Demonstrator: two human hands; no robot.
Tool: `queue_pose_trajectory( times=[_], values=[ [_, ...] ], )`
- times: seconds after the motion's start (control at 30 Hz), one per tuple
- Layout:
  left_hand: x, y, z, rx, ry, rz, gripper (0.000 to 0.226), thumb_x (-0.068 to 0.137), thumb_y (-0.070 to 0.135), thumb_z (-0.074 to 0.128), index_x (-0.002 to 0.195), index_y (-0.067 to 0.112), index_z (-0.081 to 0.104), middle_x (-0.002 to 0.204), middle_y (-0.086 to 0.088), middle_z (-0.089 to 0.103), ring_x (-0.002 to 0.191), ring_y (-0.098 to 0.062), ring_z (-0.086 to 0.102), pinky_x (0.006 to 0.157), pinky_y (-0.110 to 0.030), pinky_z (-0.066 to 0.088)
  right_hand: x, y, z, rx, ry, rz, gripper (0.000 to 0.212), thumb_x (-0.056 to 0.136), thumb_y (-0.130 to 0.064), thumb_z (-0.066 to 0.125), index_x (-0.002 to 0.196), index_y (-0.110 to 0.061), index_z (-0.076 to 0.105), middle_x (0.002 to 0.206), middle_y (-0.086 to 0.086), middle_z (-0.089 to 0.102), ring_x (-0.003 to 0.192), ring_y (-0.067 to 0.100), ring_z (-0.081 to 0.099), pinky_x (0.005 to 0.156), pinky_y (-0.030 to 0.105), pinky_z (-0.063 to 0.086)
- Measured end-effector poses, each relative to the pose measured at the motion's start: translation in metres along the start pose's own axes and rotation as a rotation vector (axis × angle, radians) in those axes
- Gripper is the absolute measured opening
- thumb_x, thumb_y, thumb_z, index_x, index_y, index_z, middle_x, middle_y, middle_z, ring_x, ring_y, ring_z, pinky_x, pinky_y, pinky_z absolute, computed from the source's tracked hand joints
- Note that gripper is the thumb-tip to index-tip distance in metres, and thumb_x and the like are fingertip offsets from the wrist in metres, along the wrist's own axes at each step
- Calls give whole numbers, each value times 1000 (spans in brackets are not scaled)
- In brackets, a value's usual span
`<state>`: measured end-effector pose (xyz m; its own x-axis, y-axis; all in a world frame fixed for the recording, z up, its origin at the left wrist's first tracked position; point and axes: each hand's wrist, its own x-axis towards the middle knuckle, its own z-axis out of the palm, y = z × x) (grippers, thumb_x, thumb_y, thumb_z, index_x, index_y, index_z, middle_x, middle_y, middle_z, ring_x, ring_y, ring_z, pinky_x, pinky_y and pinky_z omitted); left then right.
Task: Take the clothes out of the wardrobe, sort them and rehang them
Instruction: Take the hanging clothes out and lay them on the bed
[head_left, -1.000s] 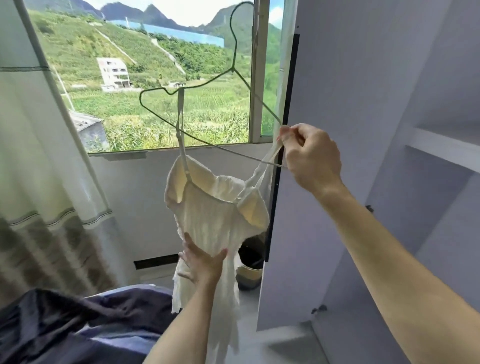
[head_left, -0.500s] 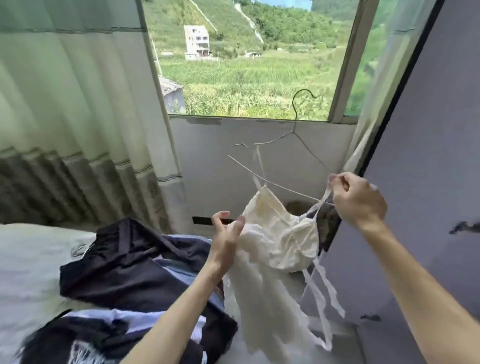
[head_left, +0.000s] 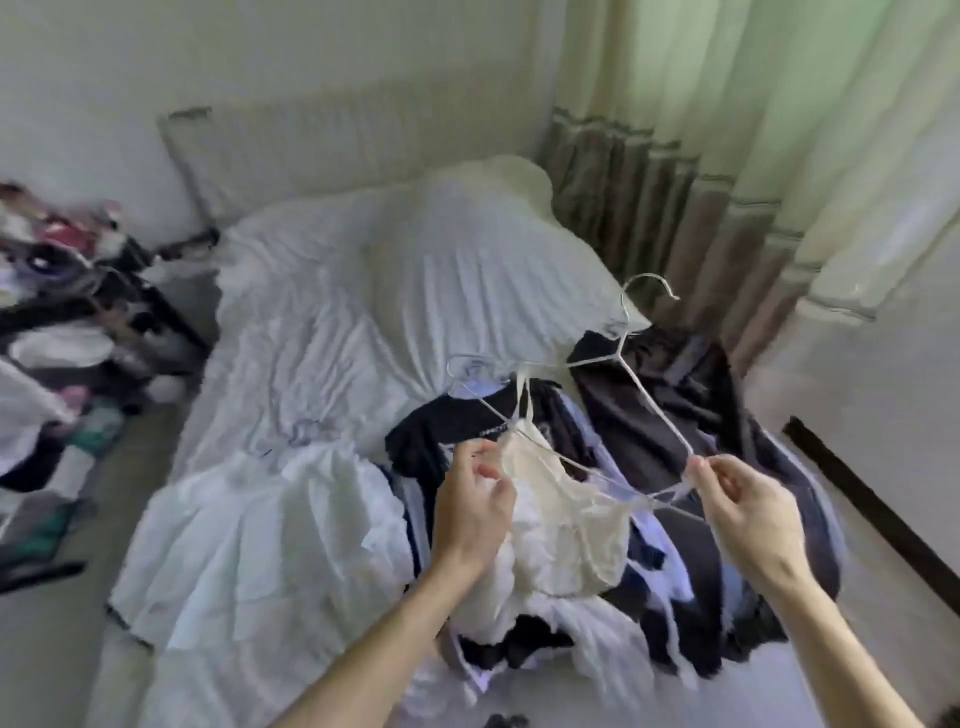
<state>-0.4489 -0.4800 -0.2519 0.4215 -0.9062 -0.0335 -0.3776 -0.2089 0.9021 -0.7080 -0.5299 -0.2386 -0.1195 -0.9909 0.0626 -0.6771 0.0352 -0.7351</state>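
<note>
Rumpled white bed (head_left: 322, 322) carries a heap of dark clothes (head_left: 675, 415) by its right edge. Over it hangs a cream strappy dress (head_left: 561, 519) on a thin white wire hanger (head_left: 653, 402). The left hand (head_left: 467, 509) pinches the bodice and the right hand (head_left: 748, 514) pinches a strap, which may snag on the wire if tugged.

A cream strappy fabric dress (head_left: 561, 514) hangs crumpled, one thin strap looped over a tilted white wire hanger (head_left: 655, 406), above a heap of dark navy clothes (head_left: 691, 395) on the bed (head_left: 337, 312); a white ruffled garment (head_left: 270, 519) lies spread just left.
</note>
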Motion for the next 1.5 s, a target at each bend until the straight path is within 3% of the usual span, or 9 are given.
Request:
queue_pose_trajectory(
  times=[0.07,0.2,0.53,0.67,0.93,1.1,1.2,1.33,1.5],
  values=[
    [-15,-16,-35,6,149,-62,39,87,9,64,106,41,50,90,9,61,91,6,57,70,-3,38,5,-18,33,2,-130,-70,29,96,-43,58,75,-26,65,57,-8,58,62,19,57,63,36,45],
    [-56,-40,-96,-16,390,-201,37,88,5,63,115,27,51,94,0,63,81,18,56,65,-3,39,1,-60,88,-2,-368,-217,25,96,-41,56,84,-26,70,66,-13,63,74,21,61,68,35,44],
    [-99,-71,-222,24,1016,-297,48,85,8,69,119,34,47,96,10,62,87,-12,64,70,-18,43,-44,-156,186,-31,-710,-482,31,98,-44,52,80,-24,67,65,-6,64,68,20,58,59,33,43],
    [-67,-71,-260,5,1121,-195,48,84,1,62,124,24,49,95,6,60,81,-4,64,68,-13,43,-45,-201,222,15,-734,-528,33,97,-46,51,77,-26,66,71,-6,67,74,22,62,65,36,48],
    [49,-142,-301,2,1054,-220,44,86,8,62,119,33,47,98,11,58,80,-4,61,72,-27,46,-3,-277,328,-31,-690,-527,33,99,-48,49,78,-26,62,75,-5,66,76,22,61,64,32,44],
    [119,-239,-313,105,909,-419,28,93,11,59,117,24,51,104,6,57,78,-7,56,74,-28,38,26,-297,426,-174,-744,-390,37,95,-47,50,67,-23,56,64,-3,58,67,25,53,61,35,43],
    [141,-310,-303,111,666,-565,25,95,12,54,119,21,55,109,-3,56,90,-23,61,77,-33,46,38,-293,477,-284,-778,-313,40,94,-46,52,61,-24,51,60,-4,55,65,26,52,60,36,44],
    [162,-370,-298,411,36,-782,34,93,31,53,126,24,58,130,-6,57,121,-30,52,98,-38,46,49,-284,523,-389,-827,-265,33,94,-46,52,72,-25,65,70,-3,65,71,25,59,64,36,49],
    [219,-384,-323,543,336,-565,65,84,26,70,143,16,45,150,-13,39,136,-35,37,107,-50,37,68,-279,563,-435,-864,-220,36,93,-46,52,76,-18,66,69,-4,65,70,22,61,65,36,52]
  ],
)
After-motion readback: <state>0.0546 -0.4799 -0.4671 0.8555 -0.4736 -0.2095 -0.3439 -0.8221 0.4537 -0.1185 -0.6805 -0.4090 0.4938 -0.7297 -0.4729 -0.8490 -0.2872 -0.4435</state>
